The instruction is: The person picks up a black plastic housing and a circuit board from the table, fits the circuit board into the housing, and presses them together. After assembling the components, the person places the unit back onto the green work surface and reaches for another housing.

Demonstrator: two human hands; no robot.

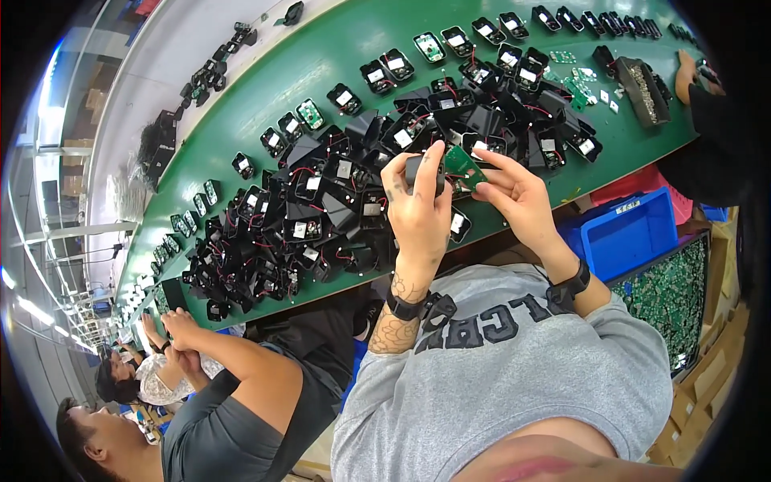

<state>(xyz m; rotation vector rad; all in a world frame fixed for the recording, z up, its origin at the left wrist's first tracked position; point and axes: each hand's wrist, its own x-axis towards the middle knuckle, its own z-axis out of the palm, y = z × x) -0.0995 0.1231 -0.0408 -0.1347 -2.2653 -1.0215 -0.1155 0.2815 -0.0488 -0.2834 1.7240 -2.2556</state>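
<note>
Above the near edge of the green table, my left hand [421, 218] is closed around a small black plastic housing [426, 173]. My right hand [522, 198] pinches a green circuit board [461, 165] by its right side, thumb below and fingers above. The board is right beside the housing; whether the two touch or are joined by wires I cannot tell. Just beyond both hands lies a large heap of black housings [321, 210], many with red wires and white parts inside.
Open housings [374, 75] stand in a curved row on the green table [265, 95]. Loose circuit boards [580, 87] and a box of small metal parts [642, 95] are at the far right. A blue bin [633, 238] and a board-filled tray [665, 299] sit right. Co-workers [257, 402] sit left.
</note>
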